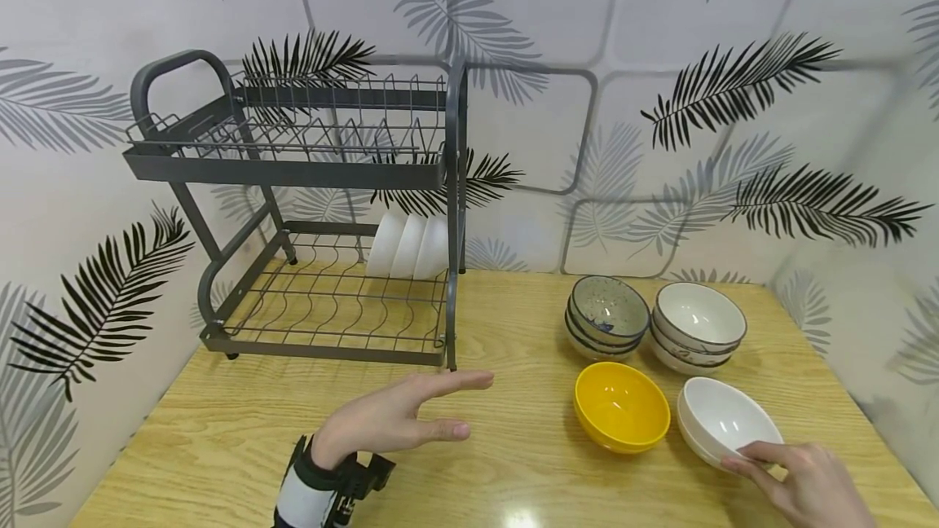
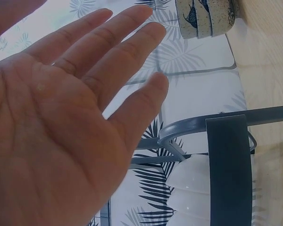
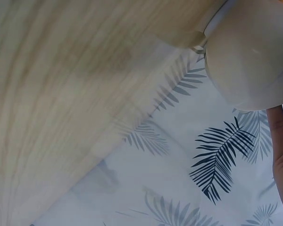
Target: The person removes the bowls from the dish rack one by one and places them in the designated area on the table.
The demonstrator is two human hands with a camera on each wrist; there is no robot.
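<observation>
Left to right, your left hand [image 1: 399,418] hovers flat and empty before the rack [image 1: 308,210], bare table [image 1: 242,438] beneath. Three white bowls stand in the rack. Past one yellow bowl [image 1: 621,406], your right hand [image 1: 803,483] pinches the white bowl [image 1: 722,422] near the table's front edge.

I count one dark grey two-tier metal wire dish rack [image 1: 308,210] on the pale wooden counter [image 1: 513,463]. Three white ceramic dishes [image 1: 409,246] stand on edge in its lower tier. On the counter I see one glossy yellow bowl [image 1: 621,406] and one stack of two plain white bowls [image 1: 722,422]. Behind them sit two stacks: one of three speckled grey-blue bowls [image 1: 607,316], one of three dark-rimmed white bowls [image 1: 697,326]. Two hands are in view.
</observation>
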